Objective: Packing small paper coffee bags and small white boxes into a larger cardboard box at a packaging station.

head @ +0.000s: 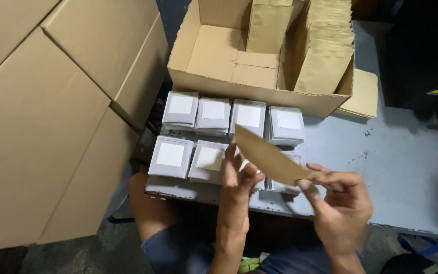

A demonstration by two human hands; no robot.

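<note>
Where the person sits: at a grey counter [406,167], knees showing below its front edge, seen from above.
Large cartons [41,127]: plain closed cardboard, stacked at the left and filling that side of the view.
Open box [214,53]: cardboard, at the back of the counter, flaps up; brown pouches stand packed on edge in its right half [325,56], and its left half shows bare floor.
Loose pile [363,94]: flat brown pouches on the counter, just right of the box.
Grey packets [181,109]: stacks in two rows in front of the box, each topped with a white square.
Brown pouch [267,157]: flat and slightly curved, held in the air over the front row of packets, slanting down to the right.
Right hand [340,200]: pinches the pouch's lower right end between thumb and fingers.
Left hand [236,182]: fingers stretched up against the pouch's underside; whether it grips or only steadies is unclear.
Step in hand: by the look of it, handling one pouch just above the packets.
Next move calls for: a firm pinch, since the thin paper bends.
Hard to make out: both hands are blurred; they and the pouch cover the front-row stacks at the right; a dark machine [422,50] at the far right is cut off.
</note>
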